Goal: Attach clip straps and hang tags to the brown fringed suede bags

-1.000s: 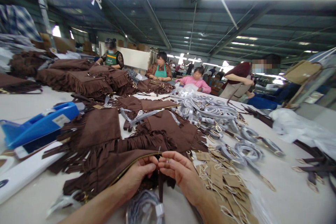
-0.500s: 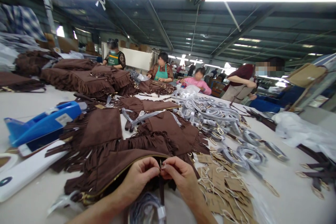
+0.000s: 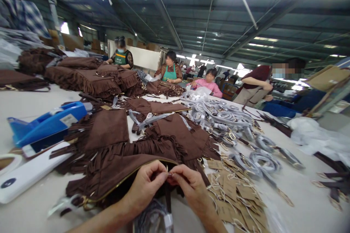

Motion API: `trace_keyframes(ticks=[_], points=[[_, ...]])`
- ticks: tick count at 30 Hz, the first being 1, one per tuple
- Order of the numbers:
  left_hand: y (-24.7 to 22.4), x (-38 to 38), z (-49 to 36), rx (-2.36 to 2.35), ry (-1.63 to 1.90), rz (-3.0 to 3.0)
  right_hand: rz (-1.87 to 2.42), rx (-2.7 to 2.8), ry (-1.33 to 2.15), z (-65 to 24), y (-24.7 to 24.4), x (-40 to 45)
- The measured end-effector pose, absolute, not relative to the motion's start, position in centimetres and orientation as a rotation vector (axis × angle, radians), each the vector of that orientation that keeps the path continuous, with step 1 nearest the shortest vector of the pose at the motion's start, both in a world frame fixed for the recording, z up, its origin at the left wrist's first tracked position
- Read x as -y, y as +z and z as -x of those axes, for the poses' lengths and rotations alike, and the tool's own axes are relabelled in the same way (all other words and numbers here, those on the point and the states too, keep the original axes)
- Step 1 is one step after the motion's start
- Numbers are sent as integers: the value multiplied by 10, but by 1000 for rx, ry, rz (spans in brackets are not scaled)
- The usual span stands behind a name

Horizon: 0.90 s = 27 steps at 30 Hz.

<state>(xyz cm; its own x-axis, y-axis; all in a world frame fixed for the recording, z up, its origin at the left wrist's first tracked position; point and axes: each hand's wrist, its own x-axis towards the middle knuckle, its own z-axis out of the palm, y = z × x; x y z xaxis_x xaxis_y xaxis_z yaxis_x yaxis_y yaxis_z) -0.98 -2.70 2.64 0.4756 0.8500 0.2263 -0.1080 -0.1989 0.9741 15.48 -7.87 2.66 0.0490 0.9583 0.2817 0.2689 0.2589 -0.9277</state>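
Note:
A dark brown fringed bag (image 3: 128, 165) lies in front of me, its gold zipper edge gaping. At the right end of that zipper, my left hand (image 3: 149, 182) and my right hand (image 3: 187, 180) meet fingertip to fingertip. Both are pinched on something too small to make out. A brown strap (image 3: 168, 198) hangs below the fingertips. Under the hands is a coiled strap in clear wrap (image 3: 153, 216). Brown paper tags with white strings (image 3: 232, 193) lie just right of my right hand.
At left are a blue tape dispenser (image 3: 49, 122) and a white device (image 3: 32, 174). Fringed bags (image 3: 90, 78) are piled behind. Grey-wrapped straps (image 3: 224, 116) and white plastic (image 3: 317, 136) spread to the right. Several people work beyond the table.
The view has shifted slightly. My fingertips have drawn closer together, and the small metal piece seen between them is now mostly hidden.

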Motion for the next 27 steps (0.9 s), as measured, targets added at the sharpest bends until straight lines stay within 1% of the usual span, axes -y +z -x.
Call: trace_keyframes(ticks=[14, 21, 27], points=[[25, 26, 8, -707, 1000, -1556, 1274, 1413, 845, -151, 31, 80], [24, 26, 8, -727, 988, -1545, 1258, 1249, 967, -153, 27, 80], [21, 28, 7, -722, 983, -1544, 1277, 1258, 936, -151, 28, 80]])
